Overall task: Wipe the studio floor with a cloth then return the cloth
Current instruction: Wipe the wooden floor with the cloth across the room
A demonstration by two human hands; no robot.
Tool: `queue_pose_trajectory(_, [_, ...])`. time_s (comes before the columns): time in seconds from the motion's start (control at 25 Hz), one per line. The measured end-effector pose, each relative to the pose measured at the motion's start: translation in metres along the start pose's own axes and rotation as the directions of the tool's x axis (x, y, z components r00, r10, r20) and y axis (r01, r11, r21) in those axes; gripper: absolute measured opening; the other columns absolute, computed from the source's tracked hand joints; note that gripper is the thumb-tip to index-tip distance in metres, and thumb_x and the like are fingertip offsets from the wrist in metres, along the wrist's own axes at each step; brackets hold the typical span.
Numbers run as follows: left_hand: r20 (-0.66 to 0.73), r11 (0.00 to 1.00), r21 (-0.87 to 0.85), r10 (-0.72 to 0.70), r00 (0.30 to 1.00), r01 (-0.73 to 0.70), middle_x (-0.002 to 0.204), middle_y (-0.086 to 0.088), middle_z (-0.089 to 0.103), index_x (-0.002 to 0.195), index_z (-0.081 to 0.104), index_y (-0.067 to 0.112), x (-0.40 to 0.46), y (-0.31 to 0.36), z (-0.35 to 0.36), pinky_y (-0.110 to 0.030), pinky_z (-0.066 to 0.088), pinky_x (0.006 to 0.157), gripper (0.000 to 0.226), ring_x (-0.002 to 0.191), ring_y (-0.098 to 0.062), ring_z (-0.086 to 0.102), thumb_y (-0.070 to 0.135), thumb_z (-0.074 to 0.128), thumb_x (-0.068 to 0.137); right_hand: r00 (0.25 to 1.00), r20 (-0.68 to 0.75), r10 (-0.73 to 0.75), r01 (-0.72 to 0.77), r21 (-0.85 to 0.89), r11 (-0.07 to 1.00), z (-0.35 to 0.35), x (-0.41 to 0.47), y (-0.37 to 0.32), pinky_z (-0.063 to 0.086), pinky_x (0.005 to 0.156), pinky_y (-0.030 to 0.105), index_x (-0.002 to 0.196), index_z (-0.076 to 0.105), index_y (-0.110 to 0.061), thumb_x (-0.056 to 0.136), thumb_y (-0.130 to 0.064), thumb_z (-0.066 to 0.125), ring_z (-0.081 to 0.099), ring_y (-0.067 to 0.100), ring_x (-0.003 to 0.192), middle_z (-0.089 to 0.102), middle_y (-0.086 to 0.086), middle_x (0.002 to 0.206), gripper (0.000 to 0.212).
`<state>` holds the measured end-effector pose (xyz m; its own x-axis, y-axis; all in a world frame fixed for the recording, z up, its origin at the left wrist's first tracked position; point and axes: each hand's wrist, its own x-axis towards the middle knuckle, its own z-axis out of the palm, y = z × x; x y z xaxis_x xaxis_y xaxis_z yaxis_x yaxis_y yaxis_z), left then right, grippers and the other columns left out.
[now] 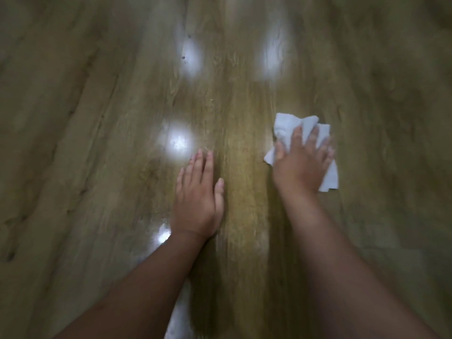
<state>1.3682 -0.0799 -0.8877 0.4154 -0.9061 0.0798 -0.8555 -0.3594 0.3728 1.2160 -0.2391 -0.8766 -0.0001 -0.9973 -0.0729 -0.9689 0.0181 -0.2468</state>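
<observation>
- One broad wood-grain floor (97, 118) fills the view; its planks run away from the camera, glossy and smooth, with several soft white glare patches (178, 143) shining on the sheen; the picture is somewhat blurred.
- Two bare forearms reach forward from the lower edge, both stretched towards the floor.
- Right hand (299, 165) lies palm-down on the cloth, fingers (311, 140) straight and spread, flattened over the fabric and curled round nothing.
- Left hand (197, 196) rests flat on the bare floor, well apart from the cloth; its fingers are straight and close together, thumb out to the side, gripping nothing.
- Smallest, a white cloth (286, 122) lies crumpled on the floor under the right hand, soft and creased; its irregular corners stick out beyond the fingertips and beside the wrist.
</observation>
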Motion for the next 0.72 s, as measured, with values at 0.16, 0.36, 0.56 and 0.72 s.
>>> queue_pose_trajectory(0.16, [-0.025,1.000,0.021,0.013,1.000,-0.012,0.171,-0.011,0.025,0.164,0.027,0.013,0.001,-0.008,0.004,-0.051,0.019,0.128,0.066,0.159,-0.024,0.020,0.041,0.026,0.104,0.910,0.059,-0.410,0.408,0.039,0.912,0.016,-0.064,-0.028,0.000,0.129,0.052,0.163,0.030,-0.031,0.101,-0.058,0.027,0.005,0.037,0.160,0.015,0.008,0.174,0.068])
queue_pose_trajectory(0.36, [0.027,1.000,0.014,0.023,0.999,-0.024,0.171,-0.006,0.023,0.164,0.025,0.018,-0.002,0.003,-0.007,-0.048,0.012,0.129,0.062,0.159,-0.022,0.017,0.040,0.028,0.107,0.970,0.034,-0.240,0.239,0.021,0.971,-0.008,-0.030,0.051,0.002,0.130,0.049,0.164,0.026,-0.034,0.106,-0.059,0.026,0.007,0.033,0.161,0.016,0.004,0.174,0.063])
queue_pose_trajectory(0.56, [0.080,0.992,0.025,0.122,0.989,-0.125,0.166,-0.006,0.036,0.160,0.037,0.017,-0.002,0.050,-0.011,-0.051,0.019,0.128,0.058,0.156,-0.021,0.028,0.039,0.025,0.108,0.967,0.091,-0.240,0.236,0.046,0.971,-0.017,-0.038,0.066,-0.004,0.129,0.046,0.165,0.019,-0.037,0.107,-0.061,0.026,-0.002,0.030,0.162,0.007,0.002,0.176,0.063])
queue_pose_trajectory(0.72, [0.107,0.988,-0.091,0.136,0.985,-0.126,0.170,-0.002,0.029,0.161,0.032,0.018,0.016,0.135,0.021,-0.047,0.014,0.130,0.058,0.159,-0.018,0.018,0.039,0.022,0.108,0.966,0.135,-0.220,0.215,0.049,0.975,-0.024,-0.040,0.074,-0.007,0.129,0.043,0.165,0.013,-0.039,0.106,-0.060,0.020,-0.009,0.025,0.161,-0.001,-0.001,0.176,0.063])
